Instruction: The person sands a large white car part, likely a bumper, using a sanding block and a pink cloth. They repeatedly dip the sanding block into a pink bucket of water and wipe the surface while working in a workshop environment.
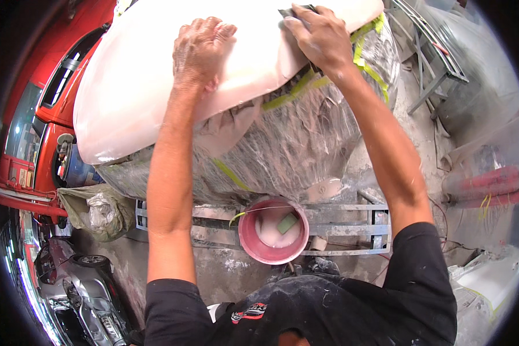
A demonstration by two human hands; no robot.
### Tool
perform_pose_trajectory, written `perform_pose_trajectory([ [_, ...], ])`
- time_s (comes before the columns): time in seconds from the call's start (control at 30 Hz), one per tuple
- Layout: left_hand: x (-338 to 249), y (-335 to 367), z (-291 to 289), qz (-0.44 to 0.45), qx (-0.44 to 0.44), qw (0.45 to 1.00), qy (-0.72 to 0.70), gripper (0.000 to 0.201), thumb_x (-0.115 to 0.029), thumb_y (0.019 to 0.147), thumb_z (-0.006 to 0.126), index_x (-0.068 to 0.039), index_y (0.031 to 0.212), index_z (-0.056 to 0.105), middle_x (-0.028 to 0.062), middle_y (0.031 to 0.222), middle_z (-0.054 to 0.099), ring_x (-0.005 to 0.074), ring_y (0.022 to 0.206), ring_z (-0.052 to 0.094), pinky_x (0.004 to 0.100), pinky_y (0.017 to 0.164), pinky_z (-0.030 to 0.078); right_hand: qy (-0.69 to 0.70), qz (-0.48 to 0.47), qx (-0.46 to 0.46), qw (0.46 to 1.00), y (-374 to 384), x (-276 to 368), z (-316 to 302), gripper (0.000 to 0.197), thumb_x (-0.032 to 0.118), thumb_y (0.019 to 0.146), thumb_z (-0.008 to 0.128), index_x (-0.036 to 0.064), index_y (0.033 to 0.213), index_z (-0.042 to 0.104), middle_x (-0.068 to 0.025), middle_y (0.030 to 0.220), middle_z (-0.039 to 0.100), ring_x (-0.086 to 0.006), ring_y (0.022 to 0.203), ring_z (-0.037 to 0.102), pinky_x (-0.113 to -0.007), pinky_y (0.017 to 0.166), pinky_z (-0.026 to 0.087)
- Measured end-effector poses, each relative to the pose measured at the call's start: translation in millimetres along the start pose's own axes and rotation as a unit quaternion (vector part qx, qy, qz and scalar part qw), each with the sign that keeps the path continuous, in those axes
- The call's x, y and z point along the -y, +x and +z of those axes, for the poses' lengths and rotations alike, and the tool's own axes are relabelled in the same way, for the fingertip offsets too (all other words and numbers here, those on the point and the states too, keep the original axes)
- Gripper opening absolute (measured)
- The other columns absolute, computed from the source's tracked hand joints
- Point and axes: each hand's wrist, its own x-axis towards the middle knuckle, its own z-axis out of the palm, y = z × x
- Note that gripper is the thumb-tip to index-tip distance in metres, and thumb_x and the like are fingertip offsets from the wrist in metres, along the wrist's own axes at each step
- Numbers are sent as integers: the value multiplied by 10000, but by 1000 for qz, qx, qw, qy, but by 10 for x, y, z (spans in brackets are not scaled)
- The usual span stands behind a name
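Note:
A large white car panel point(138, 86), smooth and wet-looking, lies under both hands at the top. My left hand point(202, 52) rests on it with the fingers curled in. Their undersides are hidden, so anything within them does not show. Farther right, my right hand point(322, 37) presses a dark piece of sandpaper point(297, 10) against the panel near its right edge. Below the panel hangs clear plastic sheeting point(288, 150), fixed with yellow-green masking tape point(282, 104). Between my forearms, lower down, stands a pink bucket point(249, 239) of milky water with a green rectangular pad point(287, 224) inside.
A slatted metal bench point(340, 229) runs behind the bucket. Red vehicles point(55, 138) stand at the left, with a damaged dark car point(86, 282) below them. A crumpled bag point(95, 210) sits nearby. On the right are a metal stand point(438, 63) and plastic-draped parts point(490, 184).

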Motion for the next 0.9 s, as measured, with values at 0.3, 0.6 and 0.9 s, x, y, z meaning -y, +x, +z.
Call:
perform_pose_trajectory([
  [0.3,-497,616,314,184,62,981,-31,344,-425,876,718,-96,975,744,175,1200,701,297,1152,611,447,1035,462,211,272,13,939,-1583,-100,-708,403,259,951,751,72,1308,730,-223,1300,680,-318,1225,652,-389,1038,506],
  [0.6,-1063,-424,-370,225,81,971,-24,154,-251,908,760,-107,962,754,71,939,645,252,935,630,409,830,540,175,113,1,978,-1310,14,-792,395,261,885,798,139,1260,766,-260,1380,615,-387,1228,620,-458,1060,468],
  [0.9,-158,-418,-505,12,3,1000,-3,291,-363,912,769,-79,974,764,61,951,652,280,895,619,426,808,534,110,-127,49,985,-1044,409,-386,450,303,841,822,233,1277,739,-193,1438,548,-384,1215,539,-499,986,451],
])
